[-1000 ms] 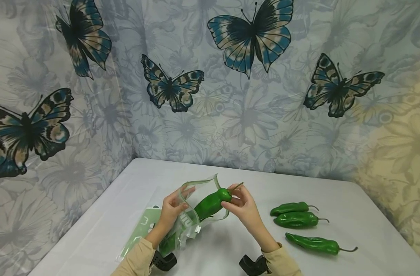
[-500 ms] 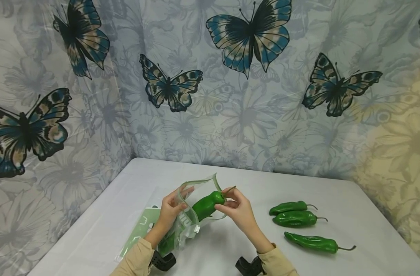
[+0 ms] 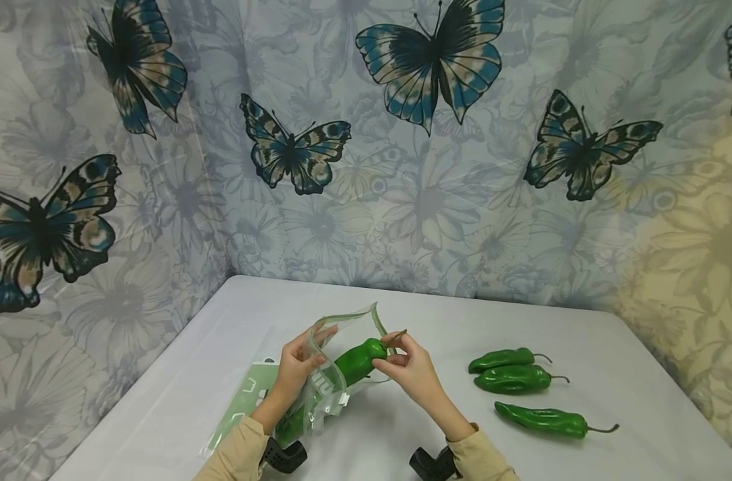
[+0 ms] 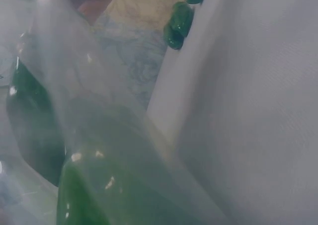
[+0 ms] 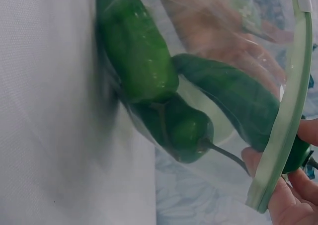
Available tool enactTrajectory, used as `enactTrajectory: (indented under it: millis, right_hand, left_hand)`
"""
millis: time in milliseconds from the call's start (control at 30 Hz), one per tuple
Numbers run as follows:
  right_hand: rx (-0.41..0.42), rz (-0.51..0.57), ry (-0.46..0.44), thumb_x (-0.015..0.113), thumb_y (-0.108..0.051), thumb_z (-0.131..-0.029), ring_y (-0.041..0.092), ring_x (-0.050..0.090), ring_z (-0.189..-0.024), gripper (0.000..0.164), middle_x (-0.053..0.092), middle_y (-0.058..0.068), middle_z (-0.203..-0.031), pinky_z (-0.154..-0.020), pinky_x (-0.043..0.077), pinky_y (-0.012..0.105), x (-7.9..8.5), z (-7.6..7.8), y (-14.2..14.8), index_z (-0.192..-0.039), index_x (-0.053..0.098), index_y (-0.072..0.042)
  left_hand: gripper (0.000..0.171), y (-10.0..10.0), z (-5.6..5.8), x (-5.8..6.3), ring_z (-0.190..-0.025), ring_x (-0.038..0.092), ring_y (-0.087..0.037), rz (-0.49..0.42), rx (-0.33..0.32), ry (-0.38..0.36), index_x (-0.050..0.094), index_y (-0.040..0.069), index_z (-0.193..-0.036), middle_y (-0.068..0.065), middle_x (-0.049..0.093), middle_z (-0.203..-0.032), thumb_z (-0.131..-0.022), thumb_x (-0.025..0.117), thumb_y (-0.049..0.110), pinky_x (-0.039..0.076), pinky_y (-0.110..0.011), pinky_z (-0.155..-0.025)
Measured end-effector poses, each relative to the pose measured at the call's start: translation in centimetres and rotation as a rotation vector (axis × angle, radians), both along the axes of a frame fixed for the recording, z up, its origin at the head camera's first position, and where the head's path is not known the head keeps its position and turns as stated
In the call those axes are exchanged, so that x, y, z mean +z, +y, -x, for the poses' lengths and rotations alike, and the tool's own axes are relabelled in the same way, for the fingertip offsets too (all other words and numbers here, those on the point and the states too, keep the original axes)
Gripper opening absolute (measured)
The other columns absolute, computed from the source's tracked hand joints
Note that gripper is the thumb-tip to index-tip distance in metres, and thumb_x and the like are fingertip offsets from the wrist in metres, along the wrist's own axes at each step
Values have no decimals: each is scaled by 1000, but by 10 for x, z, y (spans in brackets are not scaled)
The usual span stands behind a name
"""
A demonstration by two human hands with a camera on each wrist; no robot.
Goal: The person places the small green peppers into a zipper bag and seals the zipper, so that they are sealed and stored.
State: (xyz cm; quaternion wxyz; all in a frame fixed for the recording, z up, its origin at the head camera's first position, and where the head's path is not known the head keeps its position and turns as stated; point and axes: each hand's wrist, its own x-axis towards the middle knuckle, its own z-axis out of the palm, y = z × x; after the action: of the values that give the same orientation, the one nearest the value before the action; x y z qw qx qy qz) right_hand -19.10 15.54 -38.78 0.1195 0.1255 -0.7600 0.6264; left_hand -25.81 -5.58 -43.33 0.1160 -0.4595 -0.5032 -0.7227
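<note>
My left hand (image 3: 296, 364) grips the rim of a clear zip bag (image 5: 285, 120) with a pale green closure strip, holding its mouth open. My right hand (image 3: 408, 367) pinches a long green pepper (image 3: 359, 357) near its stem. The body of that pepper lies inside the bag, pointing down to the left, while its stem end is at the mouth. Lower in the bag, the right wrist view shows two more green peppers, one (image 5: 139, 51) lying against the other (image 5: 189, 133). Bag film and a blurred pepper (image 4: 35, 120) fill much of the left wrist view.
Three loose green peppers lie on the white table (image 3: 606, 354) to the right: a rear one (image 3: 504, 361), a middle one (image 3: 513, 379) and a front one (image 3: 543, 421). A flat green printed bag (image 3: 245, 401) lies by the left forearm. Butterfly-patterned cloth (image 3: 353, 234) hangs behind.
The right hand has moved left and slightly down, bringing the pepper deeper into the bag. The left hand keeps its hold on the bag, nearly unmoved.
</note>
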Motion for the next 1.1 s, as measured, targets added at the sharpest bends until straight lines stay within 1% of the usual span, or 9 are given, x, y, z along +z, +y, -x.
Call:
enactTrajectory:
  millis: [200, 300, 400, 467, 600, 800, 900, 1000, 1100]
  right_hand:
    - [42, -18, -8, 68, 2, -77, 25, 63, -80, 32, 56, 20, -104, -65, 50, 27, 0, 0, 2, -105, 54, 5]
    - [87, -40, 4, 66, 1, -79, 26, 63, -82, 31, 57, 22, -105, -66, 50, 27, 0, -1, 3, -107, 55, 6]
    - [112, -72, 15, 64, 2, -80, 29, 63, -82, 28, 57, 24, -104, -66, 50, 27, 7, -6, 2, -106, 56, 8]
    - [116, -91, 16, 62, 4, -81, 32, 62, -83, 26, 57, 25, -104, -66, 50, 27, 14, -11, 0, -105, 56, 10]
    - [113, -126, 12, 60, 5, -82, 33, 62, -83, 25, 56, 27, -104, -67, 50, 26, 26, -18, -2, -106, 55, 11]
    - [152, -122, -2, 59, 2, -84, 31, 62, -83, 29, 56, 27, -105, -68, 50, 28, 19, -15, -1, -110, 53, 12]
    - [164, -111, -23, 60, -2, -85, 28, 62, -85, 32, 57, 24, -106, -69, 49, 27, 10, -9, 1, -114, 53, 9]
    - [166, -116, -34, 61, -6, -85, 23, 62, -86, 33, 57, 20, -108, -69, 49, 27, 2, -4, 3, -116, 54, 5]
    - [162, -129, -25, 61, -8, -85, 21, 62, -87, 33, 57, 19, -109, -70, 49, 26, 0, -2, 4, -116, 54, 5]
  left_hand:
    - [62, 1, 1, -1, -113, 48, -19, -3, 3, 5, 35, -10, -131, -7, 55, -121, -86, 60, 24, 21, -24, -32]
    - [66, 1, 0, 0, -114, 47, -20, -6, 6, 7, 34, -14, -129, -7, 55, -120, -85, 61, 27, 36, -18, -49]
    - [68, 2, -1, 1, -116, 45, -23, -9, 6, 3, 33, -16, -128, -8, 55, -120, -84, 61, 28, 39, -19, -64]
    - [67, 2, -1, 0, -111, 49, -20, -10, 0, 2, 34, -15, -128, -8, 55, -120, -85, 61, 28, 38, -20, -55]
    - [64, 2, 0, 0, -95, 56, -10, -13, -16, 10, 34, -13, -130, -9, 54, -120, -85, 60, 25, 21, -25, -32]
    - [65, 2, -3, 0, -103, 54, -11, 8, 3, -12, 35, -13, -129, -7, 54, -120, -85, 61, 28, 40, -15, -63]
    - [64, 2, -3, 0, -85, 55, -1, 9, -5, -6, 34, -15, -129, -7, 54, -121, -86, 60, 25, 38, -17, -51]
    - [63, 2, -2, -1, -74, 50, 2, 2, -22, -2, 33, -14, -129, -7, 54, -122, -86, 60, 23, 21, -25, -32]
    - [61, 2, -3, 0, -95, 54, -6, 2, -23, -7, 36, -9, -131, -7, 54, -122, -86, 60, 24, 20, -28, -32]
